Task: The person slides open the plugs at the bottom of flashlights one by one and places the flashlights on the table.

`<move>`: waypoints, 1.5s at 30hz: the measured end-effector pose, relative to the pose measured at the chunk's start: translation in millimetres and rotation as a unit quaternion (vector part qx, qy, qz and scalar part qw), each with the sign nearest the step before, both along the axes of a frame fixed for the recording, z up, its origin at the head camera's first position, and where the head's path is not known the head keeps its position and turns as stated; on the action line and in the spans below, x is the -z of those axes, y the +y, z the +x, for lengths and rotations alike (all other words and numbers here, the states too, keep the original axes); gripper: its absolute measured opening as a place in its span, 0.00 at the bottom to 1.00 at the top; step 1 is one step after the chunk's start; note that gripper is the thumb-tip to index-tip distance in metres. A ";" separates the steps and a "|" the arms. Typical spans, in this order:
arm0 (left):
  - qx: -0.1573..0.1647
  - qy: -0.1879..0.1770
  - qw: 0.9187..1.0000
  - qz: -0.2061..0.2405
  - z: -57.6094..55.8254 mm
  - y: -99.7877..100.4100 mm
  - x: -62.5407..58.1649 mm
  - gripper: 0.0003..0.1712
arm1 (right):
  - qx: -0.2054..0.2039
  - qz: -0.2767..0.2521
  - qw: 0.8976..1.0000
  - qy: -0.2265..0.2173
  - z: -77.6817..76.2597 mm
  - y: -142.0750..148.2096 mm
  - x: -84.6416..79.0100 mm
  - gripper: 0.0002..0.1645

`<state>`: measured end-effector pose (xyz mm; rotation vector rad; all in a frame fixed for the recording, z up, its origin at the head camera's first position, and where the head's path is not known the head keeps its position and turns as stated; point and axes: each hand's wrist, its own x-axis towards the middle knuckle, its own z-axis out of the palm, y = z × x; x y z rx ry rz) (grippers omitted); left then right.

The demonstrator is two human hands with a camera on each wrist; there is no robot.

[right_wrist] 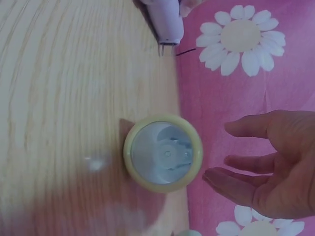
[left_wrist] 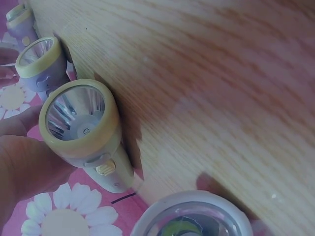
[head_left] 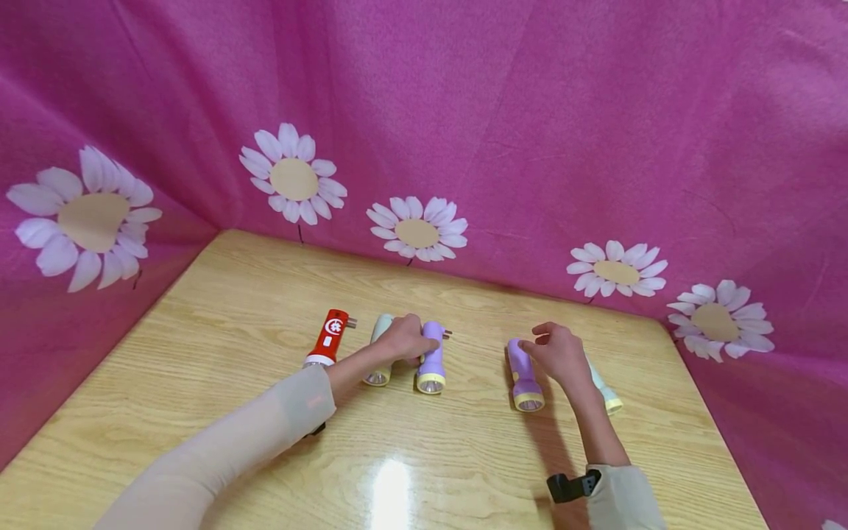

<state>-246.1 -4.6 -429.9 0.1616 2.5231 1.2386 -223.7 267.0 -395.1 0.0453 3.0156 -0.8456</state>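
My left hand [head_left: 401,338] reaches between a pale green flashlight [head_left: 382,325] and a purple flashlight [head_left: 433,364] with plug prongs, a straight digit lying over the purple barrel. Some of its other fingers are hidden behind the green flashlight [left_wrist: 81,142] in the left wrist view. Over another purple flashlight [head_left: 523,372] on the right hovers my right hand [head_left: 556,353], its thumb overlapping the barrel's far end in the head view. Its fingers [right_wrist: 246,129] are spread in the right wrist view, beside the yellow-rimmed lens [right_wrist: 165,153], with nothing between them.
A red flashlight [head_left: 331,335] with prongs lies at the left of the row. Another pale green flashlight [head_left: 608,394] lies partly behind the right forearm. The wooden table [head_left: 464,464] ends at a pink cloth [head_left: 477,132] with printed daisies along its back and sides.
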 end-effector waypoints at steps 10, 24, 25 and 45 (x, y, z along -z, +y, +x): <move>0.000 -0.003 1.000 0.000 0.3 0.4 0.8 0.15 | 0.013 0.017 0.998 -0.051 -0.6 5.1 11.8 0.33; -0.001 0.002 1.000 -0.004 0.9 0.0 -1.7 0.13 | 0.019 0.013 0.997 -0.074 -0.3 6.8 21.5 0.33; -0.001 0.001 1.000 -0.005 0.8 0.0 -1.5 0.13 | 0.019 0.011 0.997 -0.078 -0.2 6.6 22.0 0.33; 0.000 0.001 1.000 -0.003 -0.4 0.0 0.3 0.16 | -0.004 0.033 0.996 -0.087 0.1 3.8 25.8 0.31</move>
